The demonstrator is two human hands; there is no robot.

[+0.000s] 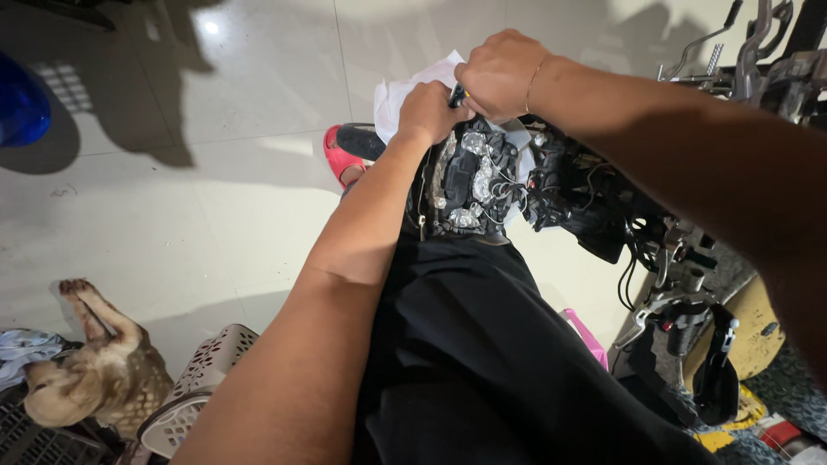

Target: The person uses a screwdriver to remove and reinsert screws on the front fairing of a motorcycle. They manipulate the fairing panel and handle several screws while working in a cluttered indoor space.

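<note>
Dog [90,375] and basket [194,387] at left, engine parts [482,185] ahead, right.

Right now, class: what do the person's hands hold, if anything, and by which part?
Both hands, left and right, close around a small dark tool; the exact grip is hidden.

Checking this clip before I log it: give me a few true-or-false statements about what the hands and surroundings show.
1. Both hands meet over the exposed machine front. True: the left hand and right hand sit together above the motorcycle wiring.
2. A small dark tool shows between the hands. True: the dark tool shows there.
3. A cat sleeps on the floor. False: a tan dog is at lower left.
4. The sandal is blue. False: the sandal is red.
5. White paper lies behind the hands. True: white paper.
</note>
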